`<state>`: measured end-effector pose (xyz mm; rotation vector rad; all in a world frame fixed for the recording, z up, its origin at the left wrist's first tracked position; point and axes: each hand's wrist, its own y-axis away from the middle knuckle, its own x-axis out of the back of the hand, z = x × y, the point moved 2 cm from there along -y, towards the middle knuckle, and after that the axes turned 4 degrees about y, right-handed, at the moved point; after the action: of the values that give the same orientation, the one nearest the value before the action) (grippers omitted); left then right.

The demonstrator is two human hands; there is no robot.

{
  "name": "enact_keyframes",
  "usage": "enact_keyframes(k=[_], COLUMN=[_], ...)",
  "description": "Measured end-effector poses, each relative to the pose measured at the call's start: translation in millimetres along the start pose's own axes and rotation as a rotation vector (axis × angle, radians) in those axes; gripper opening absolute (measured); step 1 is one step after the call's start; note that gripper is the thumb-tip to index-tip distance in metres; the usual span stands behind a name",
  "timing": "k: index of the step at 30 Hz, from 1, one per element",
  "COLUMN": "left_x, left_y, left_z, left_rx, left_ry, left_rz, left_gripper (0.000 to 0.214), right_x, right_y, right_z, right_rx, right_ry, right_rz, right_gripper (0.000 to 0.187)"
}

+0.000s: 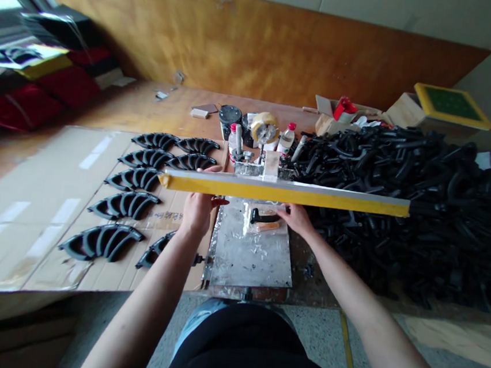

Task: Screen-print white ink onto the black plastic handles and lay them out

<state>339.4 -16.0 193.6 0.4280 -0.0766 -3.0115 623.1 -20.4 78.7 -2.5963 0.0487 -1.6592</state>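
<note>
My right hand (pixel 297 219) reaches under the raised frame and pinches the right end of a black curved plastic handle (pixel 264 217). This handle lies on an orange-brown holder (pixel 267 226) on the metal base plate (pixel 251 260). My left hand (pixel 198 211) is left of the plate, thumb stretched out and fingers apart, with nothing visible in it. A yellow-edged screen printing frame (pixel 288 195), seen edge-on, crosses in front of both hands and hides part of the left one.
Rows of black handles (pixel 103 241) lie on cardboard (pixel 23 186) at left. A large heap of black handles (pixel 400 204) covers the right side. Behind the frame stand red-capped bottles (pixel 287 137), a tape roll (pixel 265 128) and a dark tub (pixel 230 116).
</note>
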Motion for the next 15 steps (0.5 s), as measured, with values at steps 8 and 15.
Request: enact_keyframes(k=[8,15], left_x=[12.8,119.4], left_y=[71,115], left_z=[-83,-112], left_rx=[0.564,0.493], left_ry=[-0.073,-0.034], left_rz=[-0.204,0.326], left_gripper=[0.071,0.056], right_x=[2,-51], right_y=[45,76], right_z=[-87,-205], right_rx=[0.360,0.770], right_ry=[0.047,-0.020], right_rz=[-0.114,-0.234], right_gripper=[0.009,0.030])
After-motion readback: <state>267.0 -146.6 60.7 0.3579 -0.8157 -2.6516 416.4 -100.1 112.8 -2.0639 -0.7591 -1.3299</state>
